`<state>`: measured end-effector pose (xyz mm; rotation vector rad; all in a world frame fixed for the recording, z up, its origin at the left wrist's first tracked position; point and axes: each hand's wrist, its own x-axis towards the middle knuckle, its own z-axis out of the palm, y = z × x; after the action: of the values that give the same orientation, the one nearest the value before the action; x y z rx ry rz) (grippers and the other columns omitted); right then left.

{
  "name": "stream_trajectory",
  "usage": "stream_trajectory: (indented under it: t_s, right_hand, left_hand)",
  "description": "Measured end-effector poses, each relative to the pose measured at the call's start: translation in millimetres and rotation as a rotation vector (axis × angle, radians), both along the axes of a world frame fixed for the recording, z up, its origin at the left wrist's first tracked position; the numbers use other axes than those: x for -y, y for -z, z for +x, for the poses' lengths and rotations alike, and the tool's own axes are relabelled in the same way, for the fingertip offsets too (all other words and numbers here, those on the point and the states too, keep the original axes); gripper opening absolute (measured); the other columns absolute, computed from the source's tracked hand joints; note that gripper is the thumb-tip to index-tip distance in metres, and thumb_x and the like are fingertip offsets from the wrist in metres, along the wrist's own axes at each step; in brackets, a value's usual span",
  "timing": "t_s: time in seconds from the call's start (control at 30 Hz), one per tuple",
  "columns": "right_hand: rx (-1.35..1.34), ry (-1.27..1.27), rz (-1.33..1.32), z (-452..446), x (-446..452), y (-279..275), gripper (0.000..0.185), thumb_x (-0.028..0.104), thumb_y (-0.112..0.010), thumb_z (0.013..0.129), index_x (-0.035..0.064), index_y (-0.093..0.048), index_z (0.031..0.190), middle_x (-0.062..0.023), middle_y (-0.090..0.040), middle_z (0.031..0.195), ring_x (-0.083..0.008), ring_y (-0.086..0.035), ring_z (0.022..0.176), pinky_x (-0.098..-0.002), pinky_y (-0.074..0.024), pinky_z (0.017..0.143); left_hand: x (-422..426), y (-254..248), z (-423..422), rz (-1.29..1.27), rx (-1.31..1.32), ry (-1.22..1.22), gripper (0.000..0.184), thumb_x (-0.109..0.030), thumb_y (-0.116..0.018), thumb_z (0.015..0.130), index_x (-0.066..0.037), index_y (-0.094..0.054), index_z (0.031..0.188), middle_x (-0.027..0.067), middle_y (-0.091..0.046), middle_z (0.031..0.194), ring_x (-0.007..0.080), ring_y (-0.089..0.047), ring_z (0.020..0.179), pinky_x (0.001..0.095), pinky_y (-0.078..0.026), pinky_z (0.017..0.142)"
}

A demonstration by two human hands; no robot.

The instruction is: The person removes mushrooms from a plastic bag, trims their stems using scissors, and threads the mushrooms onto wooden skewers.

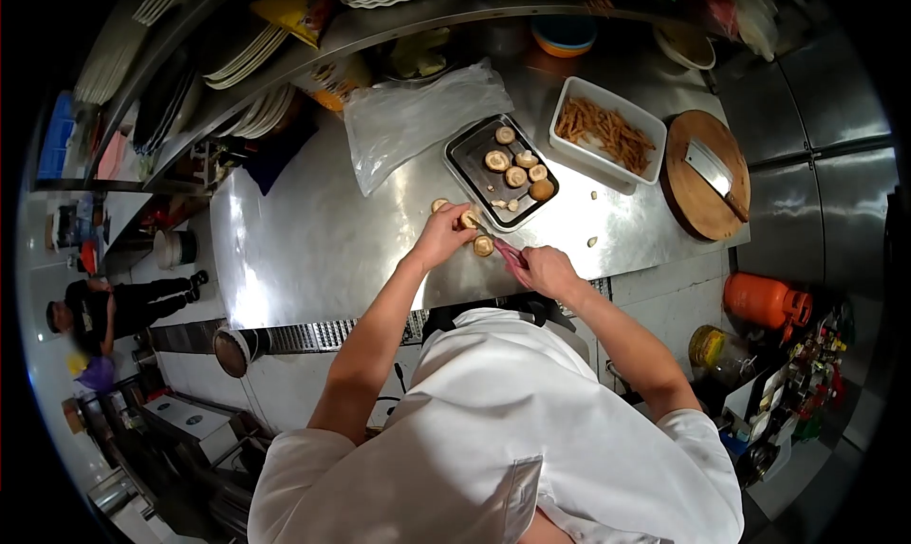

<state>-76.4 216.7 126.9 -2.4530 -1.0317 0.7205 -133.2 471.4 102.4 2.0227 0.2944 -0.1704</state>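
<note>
My left hand (443,237) pinches a mushroom (469,219), its pale underside showing. In my right hand (551,273) are scissors with pinkish-red handles (511,254), their blades reaching to the held mushroom's stem. Just below the blades, another mushroom (483,246) rests on the steel table (313,250). One more mushroom (438,205) lies beyond my left hand, partly covered by it. Beside my hands stands a dark tray (470,151) with a light rim. It contains several mushrooms (496,161) and small cut pieces (512,204).
A clear plastic bag (418,117) lies behind the tray. To the right are a white tub (593,167) of brown strips and a round wooden board (685,202) bearing a cleaver (709,167). Plates (249,58) fill the shelf. A person (104,316) stands far left.
</note>
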Motion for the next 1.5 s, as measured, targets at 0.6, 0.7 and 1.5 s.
stream_trajectory:
  t_s: [0.6,0.7,1.5]
  right_hand:
    - [-0.902,0.596,0.128,-8,33,42,0.07,0.075,-0.06,0.084,0.0051,-0.063,0.077,-0.0039,-0.061,0.067,-0.0144,-0.06,0.061,-0.0288,-0.0465,0.057]
    - [-0.82,0.569,0.149,-9,32,34,0.071,0.074,-0.061,0.084,0.004,-0.063,0.074,-0.0052,-0.062,0.067,-0.0158,-0.06,0.062,-0.0309,-0.0473,0.06]
    - [0.002,0.208,0.016,10,5,-14,0.056,0.052,-0.066,0.085,-0.0042,-0.066,0.088,-0.0254,-0.07,0.081,-0.0406,-0.07,0.077,-0.0477,-0.0565,0.069]
  left_hand:
    - [-27,45,-16,0.529,0.184,-0.094,0.054,-0.023,-0.081,0.079,0.0,-0.062,0.124,0.0211,-0.061,0.131,0.0394,-0.053,0.123,0.044,-0.04,0.108]
    - [-8,40,12,0.573,0.231,-0.085,0.05,-0.018,-0.077,0.081,0.0,-0.062,0.125,0.0213,-0.058,0.133,0.0405,-0.051,0.124,0.0446,-0.039,0.108]
    - [25,-14,35,0.182,0.12,-0.13,0.042,0.0,-0.071,0.079,0.003,-0.058,0.119,0.0196,-0.058,0.117,0.0342,-0.066,0.101,0.0378,-0.058,0.084]
